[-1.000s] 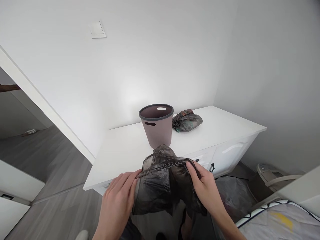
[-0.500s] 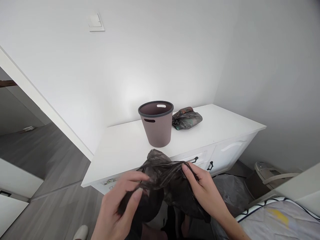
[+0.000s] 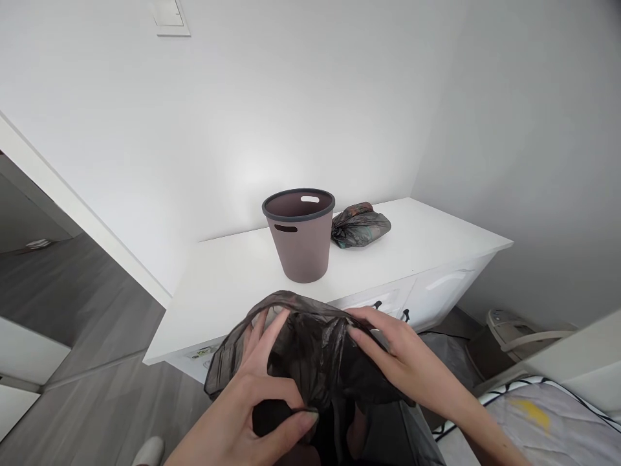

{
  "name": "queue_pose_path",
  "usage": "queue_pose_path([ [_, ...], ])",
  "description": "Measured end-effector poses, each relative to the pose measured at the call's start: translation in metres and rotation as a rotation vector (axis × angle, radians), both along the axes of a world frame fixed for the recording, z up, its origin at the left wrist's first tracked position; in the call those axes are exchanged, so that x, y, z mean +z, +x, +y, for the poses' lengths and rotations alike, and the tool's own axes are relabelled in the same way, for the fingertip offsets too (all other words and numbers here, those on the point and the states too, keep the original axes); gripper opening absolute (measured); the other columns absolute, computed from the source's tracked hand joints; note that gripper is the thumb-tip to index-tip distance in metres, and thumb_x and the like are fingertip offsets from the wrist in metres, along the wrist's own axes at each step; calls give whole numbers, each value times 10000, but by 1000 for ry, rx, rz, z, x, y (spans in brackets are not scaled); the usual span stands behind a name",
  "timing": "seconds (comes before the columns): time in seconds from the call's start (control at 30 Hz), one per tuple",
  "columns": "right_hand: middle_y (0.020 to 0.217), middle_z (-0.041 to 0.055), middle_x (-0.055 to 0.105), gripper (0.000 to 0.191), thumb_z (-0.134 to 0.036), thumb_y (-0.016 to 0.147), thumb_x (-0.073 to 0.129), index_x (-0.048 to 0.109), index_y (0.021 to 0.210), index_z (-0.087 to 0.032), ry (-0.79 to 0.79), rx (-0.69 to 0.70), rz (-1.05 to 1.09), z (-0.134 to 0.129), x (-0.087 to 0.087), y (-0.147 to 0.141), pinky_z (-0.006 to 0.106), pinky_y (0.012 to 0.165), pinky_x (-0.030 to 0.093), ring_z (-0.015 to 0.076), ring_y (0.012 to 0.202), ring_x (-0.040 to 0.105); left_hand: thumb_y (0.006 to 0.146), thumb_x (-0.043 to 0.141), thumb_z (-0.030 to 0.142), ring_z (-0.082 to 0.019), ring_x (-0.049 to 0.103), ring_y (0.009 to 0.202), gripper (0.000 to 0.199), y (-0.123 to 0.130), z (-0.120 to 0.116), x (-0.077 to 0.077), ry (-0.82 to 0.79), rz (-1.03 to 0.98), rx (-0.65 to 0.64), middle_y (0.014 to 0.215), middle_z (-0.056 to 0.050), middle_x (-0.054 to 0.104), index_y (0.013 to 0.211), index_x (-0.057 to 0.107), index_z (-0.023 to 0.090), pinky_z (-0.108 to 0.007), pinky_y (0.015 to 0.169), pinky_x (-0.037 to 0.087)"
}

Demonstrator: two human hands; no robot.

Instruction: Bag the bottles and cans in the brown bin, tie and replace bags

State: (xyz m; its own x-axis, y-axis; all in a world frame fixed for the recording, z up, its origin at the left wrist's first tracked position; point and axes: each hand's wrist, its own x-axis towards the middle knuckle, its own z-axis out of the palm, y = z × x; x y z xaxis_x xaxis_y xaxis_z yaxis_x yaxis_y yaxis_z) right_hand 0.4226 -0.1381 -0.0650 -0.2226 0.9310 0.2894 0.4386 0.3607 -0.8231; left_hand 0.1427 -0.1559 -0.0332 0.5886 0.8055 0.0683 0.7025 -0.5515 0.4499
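Observation:
A thin black trash bag (image 3: 310,343) hangs between my hands, its mouth spread wide toward me. My left hand (image 3: 257,395) reaches into the opening; its thumb and index finger pinch the near edge while the other fingers push the far side outward. On the right, my right hand (image 3: 388,343) grips the bag's rim between thumb and fingers. Beyond the bag, a mauve trash can (image 3: 303,249) with a dark rim and handle slots stands upright on the white cabinet (image 3: 233,272). Beside it lies a knotted, filled black bag (image 3: 361,226).
A grey-brown bucket-like container (image 3: 504,343) with a handle sits on the floor at the right. A mattress (image 3: 538,417) edge is at the lower right. The cabinet front has black handles. A white wall with a light switch (image 3: 169,18) rises behind.
The bunched bag has been opened out, its mouth now wide. My left hand has moved into the opening and taken the near edge. My right hand keeps its hold; the view shifts slightly.

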Motion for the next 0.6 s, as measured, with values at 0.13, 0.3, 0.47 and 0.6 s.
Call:
queue_pose_path([
  [0.13, 1395, 84, 616, 417, -244, 988, 556, 550, 1399, -313, 184, -62, 60, -15, 17, -5, 407, 1117, 505, 240, 1313, 595, 948, 644, 340, -428, -51, 1600, 254, 3, 2, 14, 116, 9, -46, 1759, 81, 20, 755, 756, 218, -696, 1212, 222],
  [0.3, 1265, 69, 674, 375, -162, 1006, 481, 587, 1338, -300, 265, 177, -35, -16, 48, -28, 350, 1025, 569, 215, 1194, 658, 867, 738, 311, -464, 48, 1595, 63, 14, 1, 29, 250, 55, -61, 1738, 66, 176, 839, 786, 282, -799, 1171, 209],
  [0.47, 1004, 24, 711, 279, -74, 930, 506, 645, 1094, -251, 301, 374, -301, 20, 43, -45, 308, 776, 599, 187, 879, 693, 713, 875, 379, -574, 220, 1522, 581, 20, -7, 22, 218, -55, 62, 1693, -55, 316, 1273, 722, 348, -790, 1014, 453],
  [0.6, 895, 10, 700, 209, -51, 898, 534, 609, 907, -245, 348, 483, -365, 45, 28, -57, 273, 647, 550, 171, 769, 659, 716, 889, 500, -578, 283, 1494, 858, 35, -27, 13, 99, -111, 20, 1723, -86, 241, 1494, 553, 369, -709, 996, 530],
])
